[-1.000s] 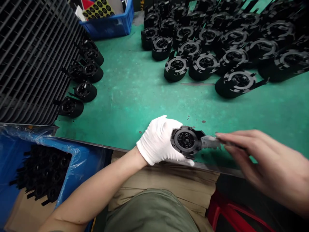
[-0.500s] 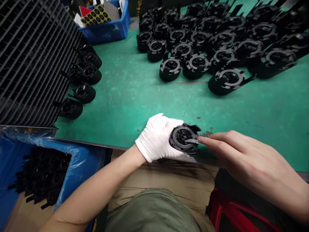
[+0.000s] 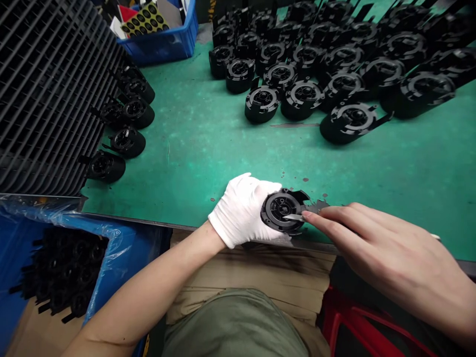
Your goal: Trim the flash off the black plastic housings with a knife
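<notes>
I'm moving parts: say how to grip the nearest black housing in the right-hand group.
Likely best by the side wall of the nearest black housing, coming from the near side: the wall is broad and rounded, other black housings crowd behind, and a thin prong juts out to the right.

On my green table (image 3: 193,134), a blue bin (image 3: 167,47) at the far left holds a yellow sheet (image 3: 146,21) of black dots. Nearer on my left rises a stack of black grids (image 3: 40,99). Low beside me I see a blue crate (image 3: 128,248) with clear plastic (image 3: 101,270) along its edge and, to my right, a red stool (image 3: 359,325).
</notes>
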Action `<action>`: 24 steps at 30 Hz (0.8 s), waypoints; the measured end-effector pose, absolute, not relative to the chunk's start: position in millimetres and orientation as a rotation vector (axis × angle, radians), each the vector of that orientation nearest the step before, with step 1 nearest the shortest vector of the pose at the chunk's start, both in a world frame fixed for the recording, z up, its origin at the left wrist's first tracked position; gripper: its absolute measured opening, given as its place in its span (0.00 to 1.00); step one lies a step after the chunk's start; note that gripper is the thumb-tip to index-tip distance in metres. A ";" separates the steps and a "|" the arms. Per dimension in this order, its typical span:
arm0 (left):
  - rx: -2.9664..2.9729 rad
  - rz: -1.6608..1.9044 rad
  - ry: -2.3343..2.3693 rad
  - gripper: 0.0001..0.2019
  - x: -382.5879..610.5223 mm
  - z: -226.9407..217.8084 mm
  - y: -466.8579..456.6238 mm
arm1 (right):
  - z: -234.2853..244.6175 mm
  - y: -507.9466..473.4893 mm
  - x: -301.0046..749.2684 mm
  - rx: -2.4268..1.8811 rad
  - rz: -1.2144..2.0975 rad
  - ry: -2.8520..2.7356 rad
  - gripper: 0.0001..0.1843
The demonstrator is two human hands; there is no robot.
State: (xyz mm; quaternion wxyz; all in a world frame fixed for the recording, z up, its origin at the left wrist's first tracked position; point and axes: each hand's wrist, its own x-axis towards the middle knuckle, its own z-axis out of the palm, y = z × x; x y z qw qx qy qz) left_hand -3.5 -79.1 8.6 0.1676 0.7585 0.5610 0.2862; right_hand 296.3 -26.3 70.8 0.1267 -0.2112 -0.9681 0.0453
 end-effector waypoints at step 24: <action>2.170 0.785 1.581 0.36 -3.7 14.6 -77.8 | 76.0 1.9 287.9 -0.365 0.112 -2.860 0.29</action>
